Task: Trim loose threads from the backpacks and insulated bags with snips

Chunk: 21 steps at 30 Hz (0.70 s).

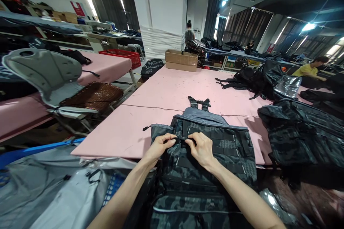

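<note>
A dark camouflage backpack [206, 157] lies in front of me, partly on the pink table and partly over its near edge. Rows of black webbing run across it, and its shoulder straps [199, 103] stretch away on the table. My left hand [162, 145] pinches one end of a short black strap [182, 138] near the bag's upper part. At the other end, my right hand [200, 148] pinches the same strap between thumb and fingers. Whether a buckle sits between the fingertips is too small to tell.
Another camouflage backpack [298, 132] stands at the right, with a heap of black bags [258, 75] behind it. A cardboard box [181, 61] sits at the table's far end. Grey bags [67, 189] lie low at left, near a chair [45, 75]. A person in yellow [309, 70] works far right.
</note>
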Each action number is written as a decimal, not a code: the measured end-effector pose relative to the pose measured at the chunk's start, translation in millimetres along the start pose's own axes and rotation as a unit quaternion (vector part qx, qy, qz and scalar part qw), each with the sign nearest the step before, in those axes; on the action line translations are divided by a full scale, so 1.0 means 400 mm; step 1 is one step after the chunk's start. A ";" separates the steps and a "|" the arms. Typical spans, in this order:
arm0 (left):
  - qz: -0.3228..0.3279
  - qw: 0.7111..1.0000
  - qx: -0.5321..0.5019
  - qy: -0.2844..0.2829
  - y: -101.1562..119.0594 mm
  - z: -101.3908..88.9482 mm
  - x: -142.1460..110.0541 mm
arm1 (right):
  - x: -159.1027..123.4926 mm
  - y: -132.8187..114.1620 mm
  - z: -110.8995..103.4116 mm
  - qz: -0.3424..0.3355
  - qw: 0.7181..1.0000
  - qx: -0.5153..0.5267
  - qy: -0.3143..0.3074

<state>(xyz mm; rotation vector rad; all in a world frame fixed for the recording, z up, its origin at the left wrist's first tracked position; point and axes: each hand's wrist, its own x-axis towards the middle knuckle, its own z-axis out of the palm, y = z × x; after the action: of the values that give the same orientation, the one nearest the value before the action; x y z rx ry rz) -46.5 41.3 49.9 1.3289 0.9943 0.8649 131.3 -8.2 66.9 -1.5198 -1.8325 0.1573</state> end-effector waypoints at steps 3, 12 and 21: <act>0.007 1.000 0.008 0.003 0.000 0.001 -0.003 | 0.010 0.020 0.001 0.075 0.993 0.093 0.014; 0.037 0.996 0.080 -0.019 0.008 0.006 0.003 | 0.022 0.052 0.028 0.247 0.919 0.277 -0.136; 0.073 0.986 0.149 -0.018 0.014 0.004 0.004 | 0.046 -0.016 -0.011 0.301 0.822 0.457 -0.157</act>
<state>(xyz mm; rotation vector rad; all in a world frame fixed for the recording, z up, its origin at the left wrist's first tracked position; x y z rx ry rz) -44.2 42.5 55.2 1.6825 1.0357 0.8205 128.4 4.9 81.6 -1.2978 -1.0879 1.4406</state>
